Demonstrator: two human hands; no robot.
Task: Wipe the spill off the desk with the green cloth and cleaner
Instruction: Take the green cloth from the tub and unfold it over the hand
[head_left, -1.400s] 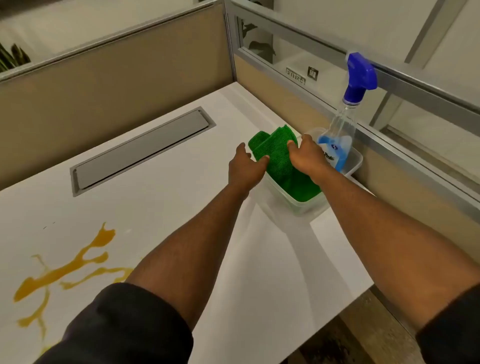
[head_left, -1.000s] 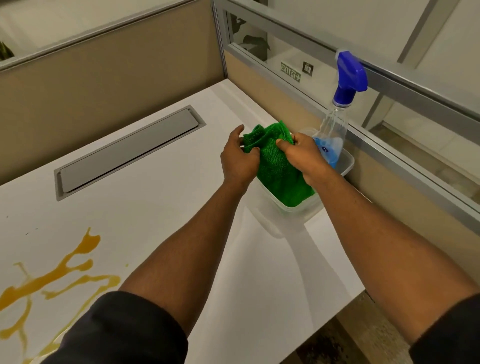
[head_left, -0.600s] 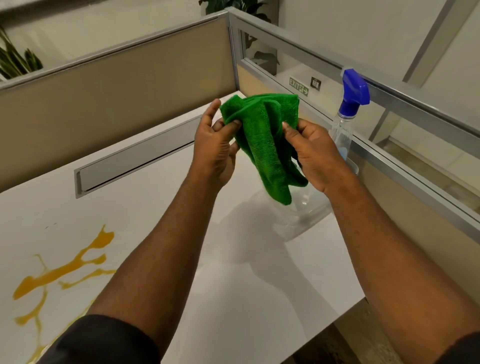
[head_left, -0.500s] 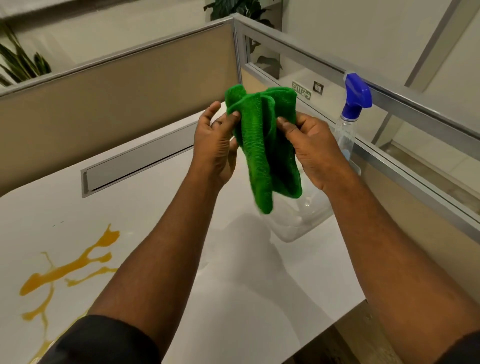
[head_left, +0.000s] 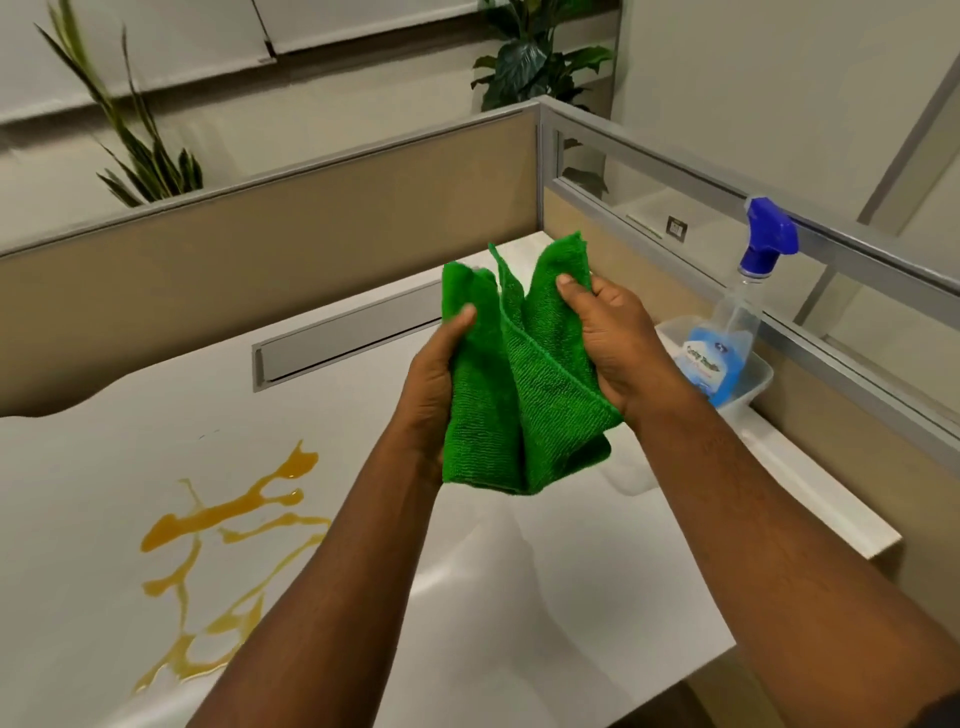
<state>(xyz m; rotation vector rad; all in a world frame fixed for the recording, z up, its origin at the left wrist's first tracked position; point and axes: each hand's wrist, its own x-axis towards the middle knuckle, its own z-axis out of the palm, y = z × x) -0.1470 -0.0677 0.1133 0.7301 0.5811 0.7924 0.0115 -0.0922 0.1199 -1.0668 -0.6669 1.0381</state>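
Observation:
The green cloth (head_left: 524, 395) hangs bunched in the air above the white desk (head_left: 545, 613), held by both hands. My left hand (head_left: 434, 384) grips its left edge and my right hand (head_left: 618, 343) grips its right side. An orange spill (head_left: 218, 525) spreads in streaks over the desk at the left, well apart from the cloth. The cleaner, a clear spray bottle (head_left: 737, 322) with a blue trigger and blue liquid, stands upright in a clear plastic tub (head_left: 756, 384) at the right, by the partition.
Beige partition walls with metal rails (head_left: 311, 218) close off the desk at the back and right. A grey cable-tray lid (head_left: 343, 343) is set into the desk behind the hands. The desk's front right corner (head_left: 878, 545) drops off to the floor.
Both hands lifted the green cloth out of the clear tub and raised it above the desk. The cloth has since been spread wider between the hands.

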